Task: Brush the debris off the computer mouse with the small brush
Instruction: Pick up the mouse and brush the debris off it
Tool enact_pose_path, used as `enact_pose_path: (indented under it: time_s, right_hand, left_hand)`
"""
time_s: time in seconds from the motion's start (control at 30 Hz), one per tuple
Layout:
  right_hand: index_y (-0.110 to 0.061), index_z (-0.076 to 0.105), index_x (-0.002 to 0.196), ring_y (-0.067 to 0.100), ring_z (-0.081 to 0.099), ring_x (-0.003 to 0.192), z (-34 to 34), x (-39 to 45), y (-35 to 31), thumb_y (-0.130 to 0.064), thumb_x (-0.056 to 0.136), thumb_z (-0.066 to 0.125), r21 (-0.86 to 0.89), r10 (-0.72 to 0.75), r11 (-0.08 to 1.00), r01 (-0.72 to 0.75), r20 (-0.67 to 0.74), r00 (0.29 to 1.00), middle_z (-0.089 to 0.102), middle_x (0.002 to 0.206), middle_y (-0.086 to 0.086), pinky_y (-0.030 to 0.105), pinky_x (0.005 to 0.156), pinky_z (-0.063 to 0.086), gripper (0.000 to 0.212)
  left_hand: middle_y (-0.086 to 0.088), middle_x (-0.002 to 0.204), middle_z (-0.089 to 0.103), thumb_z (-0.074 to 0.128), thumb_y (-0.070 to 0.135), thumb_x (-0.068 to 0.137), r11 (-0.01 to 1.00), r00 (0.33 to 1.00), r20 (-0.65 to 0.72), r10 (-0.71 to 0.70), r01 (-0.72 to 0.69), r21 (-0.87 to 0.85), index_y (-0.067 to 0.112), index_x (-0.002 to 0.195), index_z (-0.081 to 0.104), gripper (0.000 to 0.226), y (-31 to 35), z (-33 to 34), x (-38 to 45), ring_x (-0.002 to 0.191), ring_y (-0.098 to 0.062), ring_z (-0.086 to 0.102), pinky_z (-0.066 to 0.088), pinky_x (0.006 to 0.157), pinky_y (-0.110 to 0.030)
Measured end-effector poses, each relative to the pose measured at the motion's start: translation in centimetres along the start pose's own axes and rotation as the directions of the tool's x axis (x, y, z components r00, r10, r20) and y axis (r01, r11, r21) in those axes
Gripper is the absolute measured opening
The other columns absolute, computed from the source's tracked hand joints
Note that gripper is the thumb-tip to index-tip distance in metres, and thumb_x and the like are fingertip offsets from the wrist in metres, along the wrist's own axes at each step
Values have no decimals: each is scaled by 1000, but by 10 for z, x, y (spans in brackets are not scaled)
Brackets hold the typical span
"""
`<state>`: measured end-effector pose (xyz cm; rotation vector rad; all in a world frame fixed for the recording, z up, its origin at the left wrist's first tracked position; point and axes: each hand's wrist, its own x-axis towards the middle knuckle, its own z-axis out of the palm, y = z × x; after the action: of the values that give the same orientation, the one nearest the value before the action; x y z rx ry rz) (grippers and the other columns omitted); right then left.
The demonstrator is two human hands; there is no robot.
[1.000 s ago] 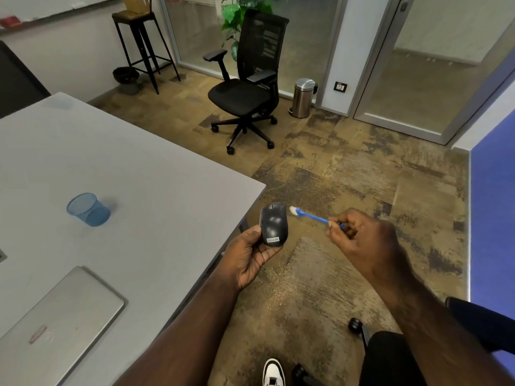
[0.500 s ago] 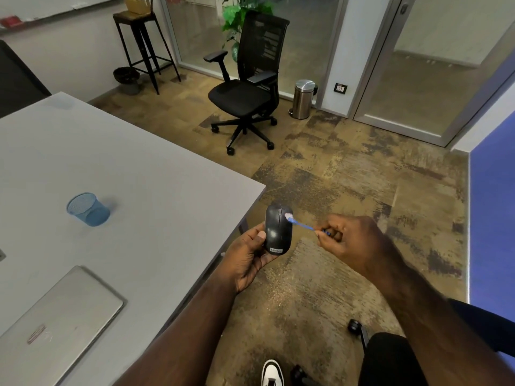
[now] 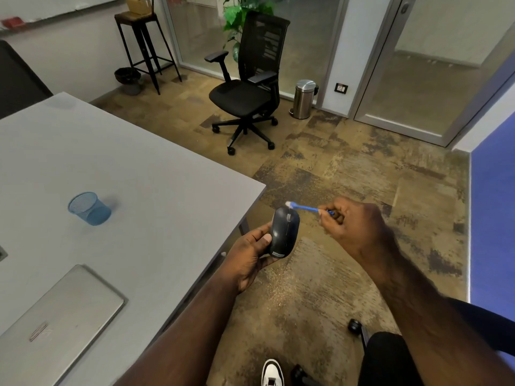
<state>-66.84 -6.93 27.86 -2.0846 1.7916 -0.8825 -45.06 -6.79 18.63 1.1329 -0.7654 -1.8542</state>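
Head view: my left hand [image 3: 250, 256] grips the computer mouse [image 3: 284, 232] past the grey table [image 3: 156, 174] corner, above the carpet; my right hand [image 3: 351, 227] pinches the small brush [image 3: 303, 208], bristles at the mouse's front edge. On the table stand a blue mesh cup [image 3: 89, 208] and a closed laptop [image 3: 55, 321], well apart from the mouse. An office chair [image 3: 248, 87] and a steel bin [image 3: 304, 99] stand beyond.

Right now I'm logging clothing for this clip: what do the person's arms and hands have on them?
Nothing shows on them. The left hand and right hand are bare, without gloves, and both forearms are uncovered, with no sleeves in view.
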Motion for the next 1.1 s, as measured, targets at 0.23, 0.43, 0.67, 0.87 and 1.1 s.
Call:
enact_pose_path:
  time_s: [0.23,0.43,0.67,0.87,1.1]
  right_hand:
    - [-24,68,78,-1,55,44,0,-5,-1,-31,82,70,63,-40,997,36,63,997,58,55,-15,12,38,38,8]
    - [-28,71,78,-8,59,54,-1,-9,4,-26,80,76,45,-31,999,22,208,978,58,54,-18,10,39,38,6]
    - [-23,74,90,3,58,48,-6,0,15,-30,86,70,-55,94,994,-95,-33,995,66,63,-7,23,40,45,9]
    - [-24,74,85,8,64,50,0,-5,13,-32,83,70,87,106,990,-114,100,989,69,63,-8,31,44,56,9]
    - [-22,74,90,1,61,49,8,-3,7,-31,86,69,46,86,995,-85,-8,996,68,64,-9,14,40,48,11]
  left_hand:
    - [-7,117,72,46,12,99,1000,1000,-6,15,-15,-9,25,115,71,32,0,2,0,106,-23,69,58,78,-32]
    - [-7,117,72,47,12,99,1000,1000,-21,19,-20,-20,27,112,73,33,1,1,0,107,-24,68,58,79,-34]
    - [-8,119,72,46,12,100,999,1000,21,3,-2,-40,25,115,72,32,0,1,-2,108,-24,68,58,78,-32]
    - [-9,114,73,46,11,100,999,1000,12,-2,2,-40,23,113,72,31,4,1,-1,102,-22,70,58,74,-31]
    - [-4,116,73,49,14,99,999,999,29,16,-18,51,27,118,69,31,5,5,-4,102,-19,69,57,76,-28]
